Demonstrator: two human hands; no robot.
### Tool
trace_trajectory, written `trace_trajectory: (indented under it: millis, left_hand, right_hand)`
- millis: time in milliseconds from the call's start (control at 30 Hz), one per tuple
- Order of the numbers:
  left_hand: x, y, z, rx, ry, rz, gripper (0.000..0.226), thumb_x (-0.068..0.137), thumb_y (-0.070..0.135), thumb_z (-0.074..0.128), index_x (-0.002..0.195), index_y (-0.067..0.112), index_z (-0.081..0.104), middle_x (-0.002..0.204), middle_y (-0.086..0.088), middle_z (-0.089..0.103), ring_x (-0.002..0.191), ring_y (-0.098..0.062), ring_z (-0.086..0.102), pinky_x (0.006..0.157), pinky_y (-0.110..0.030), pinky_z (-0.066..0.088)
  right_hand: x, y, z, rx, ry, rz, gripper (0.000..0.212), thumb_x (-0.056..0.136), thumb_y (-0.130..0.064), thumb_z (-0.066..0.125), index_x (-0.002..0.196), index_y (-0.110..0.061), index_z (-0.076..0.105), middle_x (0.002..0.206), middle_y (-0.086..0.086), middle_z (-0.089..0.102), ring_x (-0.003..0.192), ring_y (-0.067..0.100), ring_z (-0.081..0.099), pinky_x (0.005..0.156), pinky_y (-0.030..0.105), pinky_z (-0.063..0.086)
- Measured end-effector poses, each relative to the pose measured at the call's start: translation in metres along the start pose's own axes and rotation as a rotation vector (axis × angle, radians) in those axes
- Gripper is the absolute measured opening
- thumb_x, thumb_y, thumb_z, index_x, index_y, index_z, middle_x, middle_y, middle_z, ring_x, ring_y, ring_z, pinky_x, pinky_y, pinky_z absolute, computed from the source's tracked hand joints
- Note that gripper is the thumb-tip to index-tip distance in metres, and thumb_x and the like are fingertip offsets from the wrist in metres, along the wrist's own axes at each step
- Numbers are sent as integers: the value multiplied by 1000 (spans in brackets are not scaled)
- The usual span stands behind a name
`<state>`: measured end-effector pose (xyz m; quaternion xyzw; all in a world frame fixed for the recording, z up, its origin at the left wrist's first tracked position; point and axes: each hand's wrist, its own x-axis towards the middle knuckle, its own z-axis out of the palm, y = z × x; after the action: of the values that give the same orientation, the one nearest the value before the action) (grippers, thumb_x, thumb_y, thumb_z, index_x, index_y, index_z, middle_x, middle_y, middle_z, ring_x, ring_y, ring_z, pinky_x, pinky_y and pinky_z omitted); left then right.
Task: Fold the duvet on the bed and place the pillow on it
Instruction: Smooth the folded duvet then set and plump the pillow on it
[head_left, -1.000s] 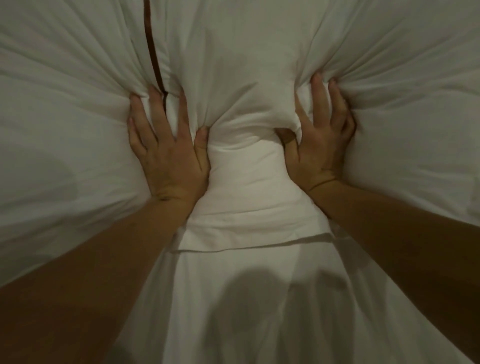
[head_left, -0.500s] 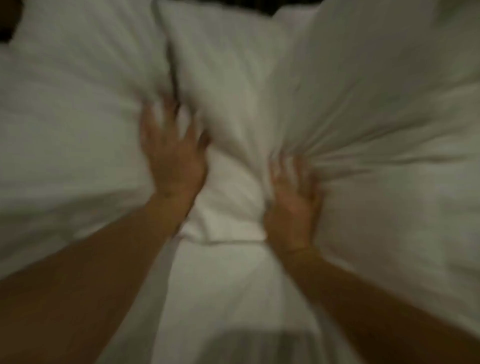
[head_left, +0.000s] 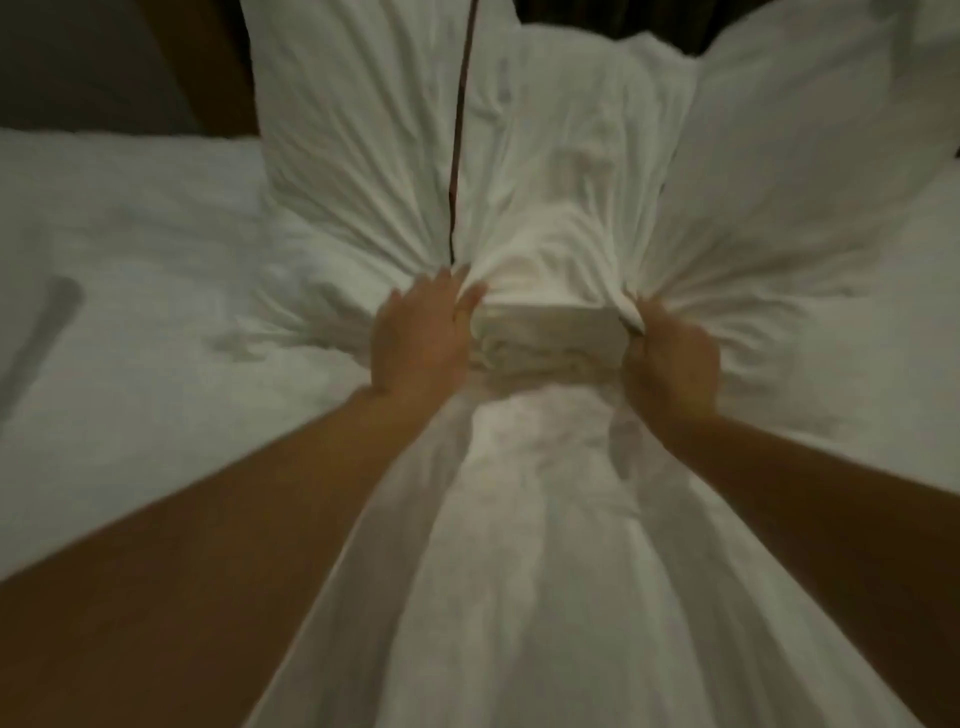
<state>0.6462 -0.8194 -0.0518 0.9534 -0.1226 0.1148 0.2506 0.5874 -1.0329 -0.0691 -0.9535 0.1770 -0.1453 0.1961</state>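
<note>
Plainly the plump white cotton pillow (head_left: 566, 171) is a soft, light thing: it stands lifted in front of the person, pinched at its near middle so that creases fan out to both sides and the two halves balloon upward, one on the left with a thin dark brown piping line (head_left: 460, 130) running down it, one on the right. Filling like this gives under any grip and springs back, so I judge it wants a broad hold on the cover cloth at two points well apart, not a pinch at one corner, which would let it sag and swing. The left hand (head_left: 415, 343) lies with fingers spread and pressed into the cloth beside the bunched middle, thumb hooked over a fold; the right hand (head_left: 672, 358) has its fingers curled and clenched on a gather of the cover. Between the hands shows a flat stack of folded white fabric (head_left: 545, 332), which may be part of the pillowcase or the folded white duvet (head_left: 545, 571) that runs toward the near edge of the bed; I cannot tell which. Out to the left the white bedsheet (head_left: 130, 260) lies fairly smooth, soft enough to take the pillow without slipping. Beyond the far edge is a dark wooden headboard (head_left: 208, 62), and the room is dim.
</note>
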Motion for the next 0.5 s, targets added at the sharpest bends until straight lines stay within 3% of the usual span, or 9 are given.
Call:
trace_trajectory:
  millis: [100,200,333,433,500]
  left_hand:
    - [-32,23,-64,-139,101,2,43,105,38,42,139,16,55,127,-11,64,114,-34,58,97,-45,44]
    - [-56,47,-140,-296,216,-102,43,102,42,40,133,20,61,125,-7,67,115,-30,60,98,-51,46]
    - [-145,55,-215,-287,183,-262,52,97,54,30,129,31,63,141,2,58,134,-28,49,110,-54,35]
    - [-273,23,-229,-99,33,-365,51,97,55,26,132,37,58,147,10,51,141,-25,41,116,-53,26]
    - [-354,-7,-222,-6,-5,-333,45,101,54,26,130,34,54,152,22,40,139,-22,46,113,-48,28]
  right_hand:
    - [-33,-34,-72,136,21,13,66,77,-22,31,140,-26,53,138,9,57,120,34,56,97,37,41]
    - [-72,-74,-139,320,64,12,53,84,-23,40,133,-28,60,126,3,67,116,24,61,99,38,47]
    - [-170,-106,-193,504,-51,40,36,95,-15,54,127,-29,65,125,-10,66,119,7,58,105,31,44]
    - [-281,-102,-181,369,-194,10,41,92,-23,47,126,-38,63,132,-16,57,128,6,49,110,25,33]
    - [-341,-96,-161,186,-278,-118,49,93,-28,38,137,-47,45,142,-19,48,137,-1,36,113,21,20]
